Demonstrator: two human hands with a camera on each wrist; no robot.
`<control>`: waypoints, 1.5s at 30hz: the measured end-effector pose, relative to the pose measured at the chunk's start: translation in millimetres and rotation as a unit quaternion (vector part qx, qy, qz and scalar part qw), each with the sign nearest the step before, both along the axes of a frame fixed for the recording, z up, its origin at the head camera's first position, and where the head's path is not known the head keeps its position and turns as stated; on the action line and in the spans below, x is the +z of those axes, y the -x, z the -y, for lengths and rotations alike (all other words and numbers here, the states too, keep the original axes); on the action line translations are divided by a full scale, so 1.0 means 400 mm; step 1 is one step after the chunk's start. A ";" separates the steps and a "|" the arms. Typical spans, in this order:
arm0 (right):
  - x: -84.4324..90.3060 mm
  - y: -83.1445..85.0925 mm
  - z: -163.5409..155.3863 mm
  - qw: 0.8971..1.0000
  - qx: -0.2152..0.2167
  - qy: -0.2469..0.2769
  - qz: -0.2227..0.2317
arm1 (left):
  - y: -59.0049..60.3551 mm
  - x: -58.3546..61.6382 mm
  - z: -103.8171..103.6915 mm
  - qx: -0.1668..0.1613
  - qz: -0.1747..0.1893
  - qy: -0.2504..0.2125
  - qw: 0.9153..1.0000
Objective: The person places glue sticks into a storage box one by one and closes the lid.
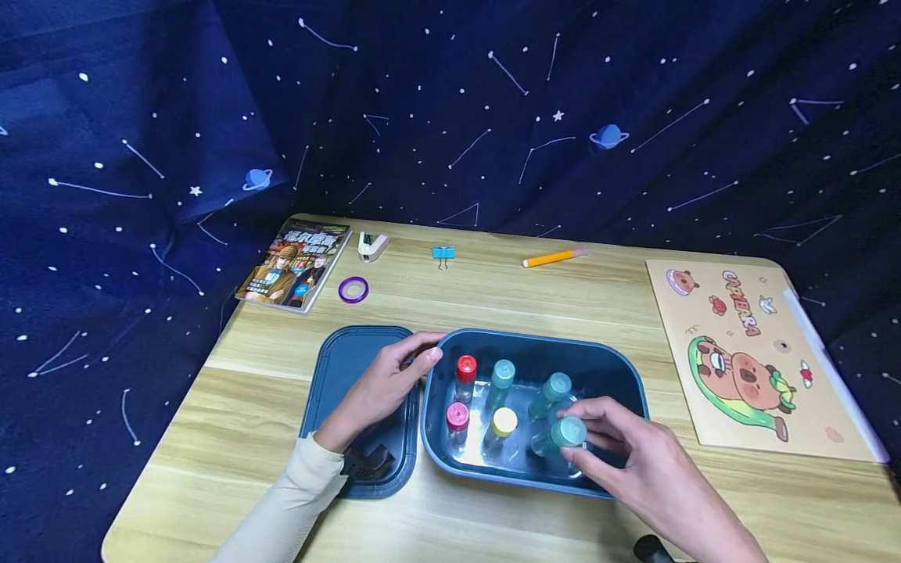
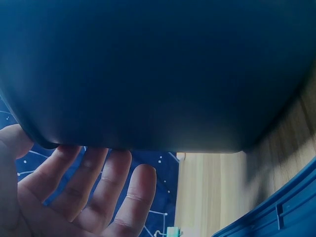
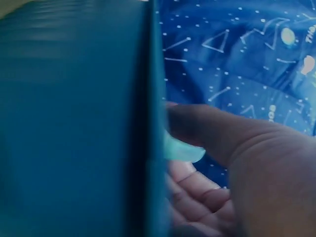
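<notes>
A dark blue bin [image 1: 538,342] stands on the wooden table [image 1: 493,305] and holds several small bottles: a red-capped one [image 1: 466,367], a pink-capped one [image 1: 457,416], a yellow-capped one [image 1: 504,421] and teal-capped ones [image 1: 503,374]. My right hand [image 1: 598,428] reaches into the bin and pinches a teal-capped bottle [image 1: 567,432]; its cap [image 3: 180,150] shows beside the bin's wall [image 3: 74,123]. My left hand [image 1: 383,383] lies on the blue lid [image 1: 345,367] with straight fingers [image 2: 98,182], fingertips touching the bin's left rim.
Along the table's far side lie a book [image 1: 294,263], a stapler [image 1: 371,245], a purple tape roll [image 1: 353,289], a blue binder clip [image 1: 443,253] and an orange pencil [image 1: 554,257]. A capybara notebook [image 1: 749,360] lies at the right. A starry cloth hangs behind.
</notes>
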State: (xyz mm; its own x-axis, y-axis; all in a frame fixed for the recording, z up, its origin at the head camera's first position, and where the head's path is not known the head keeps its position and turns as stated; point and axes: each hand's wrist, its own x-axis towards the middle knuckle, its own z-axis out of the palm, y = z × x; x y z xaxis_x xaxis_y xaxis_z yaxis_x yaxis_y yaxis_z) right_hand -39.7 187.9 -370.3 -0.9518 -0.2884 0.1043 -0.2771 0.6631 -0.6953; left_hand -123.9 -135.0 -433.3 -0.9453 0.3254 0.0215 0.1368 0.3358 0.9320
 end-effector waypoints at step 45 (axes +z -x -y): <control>0.067 0.012 -0.059 0.996 -0.042 -0.078 0.006 | -0.001 0.011 0.003 -0.003 -0.001 0.017 1.000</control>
